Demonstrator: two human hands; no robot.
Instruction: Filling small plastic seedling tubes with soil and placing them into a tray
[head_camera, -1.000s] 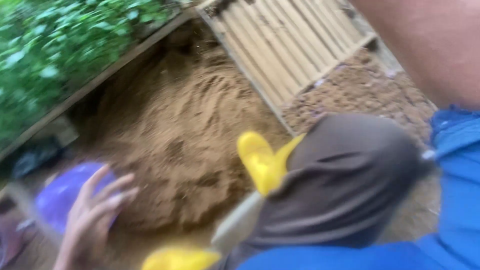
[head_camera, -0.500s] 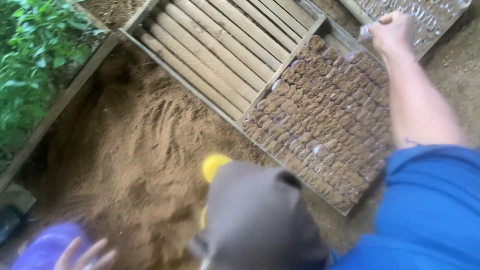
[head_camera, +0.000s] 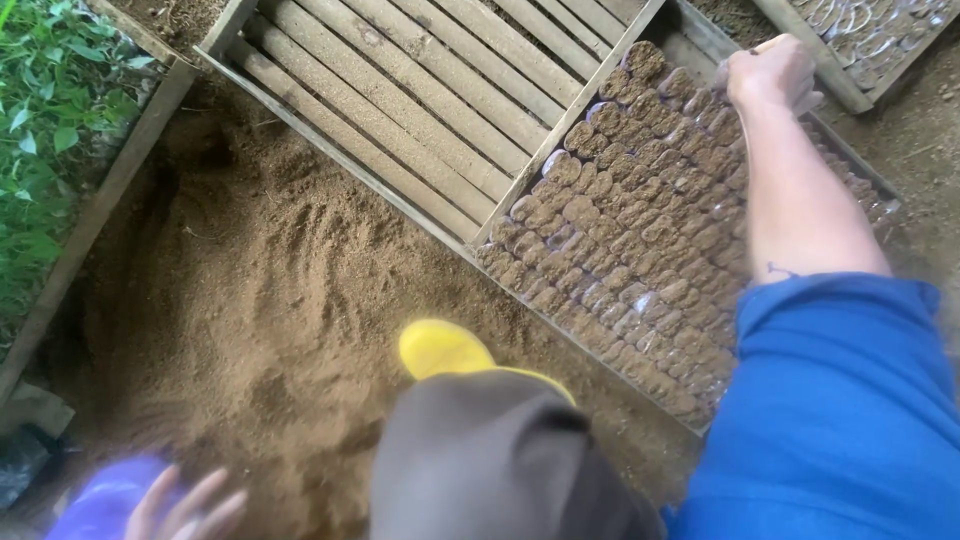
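The person's right hand (head_camera: 770, 72) reaches far out over the long wooden slatted frame (head_camera: 420, 100) and is clenched into a fist at the far edge of the block of small soil-filled seedling bags (head_camera: 640, 230). Something thin seems to be gripped in that fist, but it is too small to tell what. The bags stand packed tight against one another, filling the right-hand section of the frame, while the left-hand section shows only bare wooden slats. The blue sleeve (head_camera: 840, 400) of the same arm fills the lower right corner.

The left hand (head_camera: 185, 505) sits low at the bottom edge, fingers spread and loose, grasping nothing. It hovers just beside a rounded purple plastic container (head_camera: 100, 500), and I cannot tell whether they touch.

Between the two hands spreads a heap of loose brown sandy soil (head_camera: 270, 300), raked with finger furrows, lying against the near side of the frame. A yellow rubber boot (head_camera: 440, 348) rests on the soil, its top hidden by the grey-brown trouser knee (head_camera: 490, 460). Green leafy plants (head_camera: 45, 130) grow beyond a wooden board (head_camera: 100, 210) at the left.
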